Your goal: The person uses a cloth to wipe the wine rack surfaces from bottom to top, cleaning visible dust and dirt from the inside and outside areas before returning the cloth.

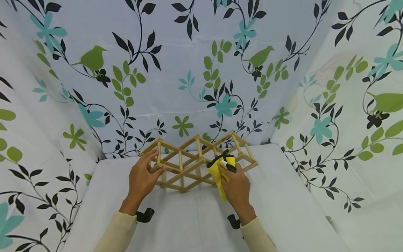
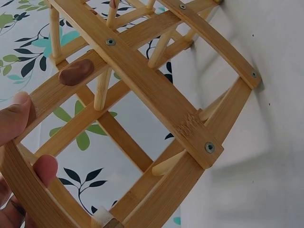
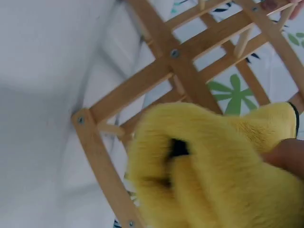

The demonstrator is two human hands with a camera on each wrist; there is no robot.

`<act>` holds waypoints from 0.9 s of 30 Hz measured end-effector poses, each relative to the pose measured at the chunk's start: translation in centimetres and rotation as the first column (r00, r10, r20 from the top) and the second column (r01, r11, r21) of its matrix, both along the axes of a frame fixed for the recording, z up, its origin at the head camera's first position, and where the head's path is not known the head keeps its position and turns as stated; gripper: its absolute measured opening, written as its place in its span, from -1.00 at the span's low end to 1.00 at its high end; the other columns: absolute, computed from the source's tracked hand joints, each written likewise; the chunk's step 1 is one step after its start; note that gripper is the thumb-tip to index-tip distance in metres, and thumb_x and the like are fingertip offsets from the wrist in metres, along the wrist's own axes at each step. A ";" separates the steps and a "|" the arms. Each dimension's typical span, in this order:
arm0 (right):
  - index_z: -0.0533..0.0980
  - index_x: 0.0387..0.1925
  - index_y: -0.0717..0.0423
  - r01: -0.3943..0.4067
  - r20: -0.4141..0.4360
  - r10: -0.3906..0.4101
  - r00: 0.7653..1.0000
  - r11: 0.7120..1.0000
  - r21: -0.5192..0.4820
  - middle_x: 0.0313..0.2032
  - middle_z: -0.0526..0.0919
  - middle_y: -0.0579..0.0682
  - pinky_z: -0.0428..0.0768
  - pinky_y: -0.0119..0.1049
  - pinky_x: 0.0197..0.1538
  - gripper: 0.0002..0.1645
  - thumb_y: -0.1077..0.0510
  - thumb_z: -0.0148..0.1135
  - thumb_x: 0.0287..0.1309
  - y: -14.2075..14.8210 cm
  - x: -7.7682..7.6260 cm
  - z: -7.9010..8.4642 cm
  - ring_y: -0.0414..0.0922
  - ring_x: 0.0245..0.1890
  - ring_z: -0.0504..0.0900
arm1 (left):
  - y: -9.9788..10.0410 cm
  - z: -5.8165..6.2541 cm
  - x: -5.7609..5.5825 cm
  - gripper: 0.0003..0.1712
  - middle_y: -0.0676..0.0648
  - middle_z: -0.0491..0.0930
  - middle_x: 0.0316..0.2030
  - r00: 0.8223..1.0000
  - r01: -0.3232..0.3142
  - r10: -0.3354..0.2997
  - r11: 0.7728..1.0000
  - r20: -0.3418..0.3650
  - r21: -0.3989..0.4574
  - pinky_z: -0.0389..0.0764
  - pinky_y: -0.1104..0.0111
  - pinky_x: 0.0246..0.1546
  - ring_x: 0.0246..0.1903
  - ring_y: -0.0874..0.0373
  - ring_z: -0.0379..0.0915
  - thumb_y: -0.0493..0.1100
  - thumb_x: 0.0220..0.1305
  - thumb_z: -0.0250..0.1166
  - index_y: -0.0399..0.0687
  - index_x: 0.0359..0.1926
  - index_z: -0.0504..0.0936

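Observation:
A folding wooden lattice rack (image 1: 181, 164), with crossed slats, round dowels and metal rivets, stands on the white table near its back edge. My left hand (image 1: 143, 175) grips the rack's left end, fingers and thumb around the slats; in the left wrist view a thumb and fingertips (image 2: 46, 169) show at a slat. Bunched in my right hand (image 1: 236, 185) is a yellow cloth (image 1: 218, 173) with black edging and a small white tag. It lies against the slats right of the rack's middle. The right wrist view has the fluffy cloth (image 3: 204, 156) covering most of the fingers.
White cloth covers the table (image 1: 189, 224). Behind it hangs a curtain (image 1: 176, 87) printed with leaves, birds and flowers, with similar printed sheets on both sides. Dark straps (image 1: 145, 215) show at both wrists, below beige sleeves (image 1: 118, 231).

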State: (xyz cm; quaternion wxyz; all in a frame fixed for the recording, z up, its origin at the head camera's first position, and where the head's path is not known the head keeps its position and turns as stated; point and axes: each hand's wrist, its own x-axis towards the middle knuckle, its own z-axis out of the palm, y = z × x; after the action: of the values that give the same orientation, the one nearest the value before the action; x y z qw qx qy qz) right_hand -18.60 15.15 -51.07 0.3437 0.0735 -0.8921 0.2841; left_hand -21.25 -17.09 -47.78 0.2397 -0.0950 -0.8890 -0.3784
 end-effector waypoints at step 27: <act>0.79 0.10 -0.19 -0.073 -0.052 0.073 0.996 0.997 -0.005 -0.04 0.74 0.24 0.77 -0.11 -0.23 -0.38 0.35 0.59 -0.02 2.4 0.0 -0.9 -0.01 -0.24 0.70 | 0.3 0.3 0.0 -0.18 -0.16 0.60 0.38 1.000 0.004 -0.004 1.000 -0.010 0.003 0.35 0.43 -0.61 -0.54 0.30 0.33 -0.16 0.12 0.67 -0.08 0.42 0.60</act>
State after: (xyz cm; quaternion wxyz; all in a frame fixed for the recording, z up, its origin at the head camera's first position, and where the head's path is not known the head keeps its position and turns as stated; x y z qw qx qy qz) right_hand -18.59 17.55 -51.95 0.3561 0.1120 -0.8787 0.2976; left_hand -21.22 -16.77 -47.46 0.2436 -0.0983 -0.8869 -0.3799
